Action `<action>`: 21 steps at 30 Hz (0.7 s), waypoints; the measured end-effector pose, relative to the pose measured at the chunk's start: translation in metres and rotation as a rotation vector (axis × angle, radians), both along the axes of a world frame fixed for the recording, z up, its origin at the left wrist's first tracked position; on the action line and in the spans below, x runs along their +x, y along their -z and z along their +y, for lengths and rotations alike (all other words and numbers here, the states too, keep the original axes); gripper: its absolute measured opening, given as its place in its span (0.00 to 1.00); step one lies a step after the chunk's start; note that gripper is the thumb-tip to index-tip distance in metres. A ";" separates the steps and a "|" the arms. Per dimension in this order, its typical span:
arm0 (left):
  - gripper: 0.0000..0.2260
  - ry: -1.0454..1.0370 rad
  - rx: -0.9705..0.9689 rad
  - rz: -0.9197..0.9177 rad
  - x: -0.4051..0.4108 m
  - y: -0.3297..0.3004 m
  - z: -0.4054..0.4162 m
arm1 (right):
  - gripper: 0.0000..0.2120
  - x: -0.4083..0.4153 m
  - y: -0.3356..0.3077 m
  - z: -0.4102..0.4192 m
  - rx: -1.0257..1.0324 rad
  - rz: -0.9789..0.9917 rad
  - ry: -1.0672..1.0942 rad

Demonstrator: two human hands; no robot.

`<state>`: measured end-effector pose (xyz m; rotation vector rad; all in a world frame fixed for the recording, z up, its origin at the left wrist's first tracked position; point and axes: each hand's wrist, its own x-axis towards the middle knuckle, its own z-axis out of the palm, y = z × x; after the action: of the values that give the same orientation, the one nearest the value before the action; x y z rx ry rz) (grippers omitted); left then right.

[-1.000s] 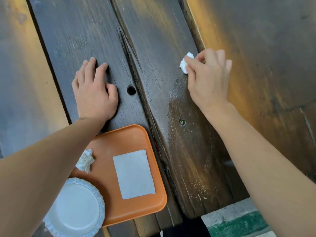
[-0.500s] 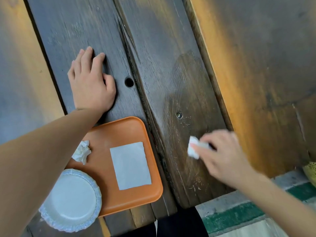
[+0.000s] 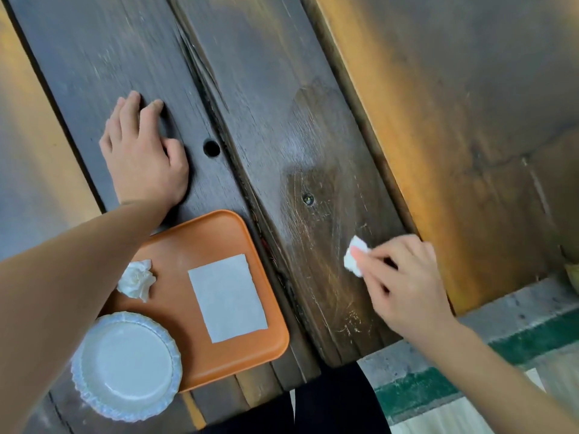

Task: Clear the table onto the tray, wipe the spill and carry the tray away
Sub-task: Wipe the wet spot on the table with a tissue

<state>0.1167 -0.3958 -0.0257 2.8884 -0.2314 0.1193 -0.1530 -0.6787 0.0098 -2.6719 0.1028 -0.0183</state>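
My right hand (image 3: 404, 283) pinches a small white wad of tissue (image 3: 355, 255) and presses it on the dark wooden table (image 3: 282, 89) near the front edge, on a damp, streaked patch (image 3: 316, 189). My left hand (image 3: 142, 155) rests flat on the table plank beyond the orange tray (image 3: 225, 233). The tray holds a crumpled white napkin (image 3: 137, 279), a flat white paper sheet (image 3: 227, 297) and a white paper plate (image 3: 125, 366) that overhangs the tray's near left corner.
A round hole (image 3: 211, 147) sits in the plank right of my left hand. A gap (image 3: 219, 114) runs between the two planks. An orange-brown bench surface (image 3: 454, 120) lies to the right, with grey and green floor (image 3: 438, 393) below.
My right hand dragged the tissue wad from the far part of the right plank down toward the near edge, leaving a wet streak. My left hand stayed planted.
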 end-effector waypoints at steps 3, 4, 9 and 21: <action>0.25 0.001 0.006 -0.005 0.000 0.001 0.000 | 0.15 -0.074 -0.007 0.027 0.021 0.060 -0.139; 0.25 0.002 0.006 -0.008 0.000 0.001 0.000 | 0.15 -0.081 -0.008 0.029 0.018 0.063 -0.163; 0.24 0.006 0.018 -0.012 -0.001 0.001 -0.001 | 0.06 0.020 -0.003 -0.003 -0.021 -0.076 0.046; 0.24 0.003 0.016 -0.017 -0.001 0.003 -0.001 | 0.07 0.004 -0.002 0.008 -0.001 -0.046 0.130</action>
<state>0.1161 -0.3963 -0.0288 2.9042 -0.2407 0.1422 -0.1491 -0.6707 0.0114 -2.6592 0.2608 -0.1211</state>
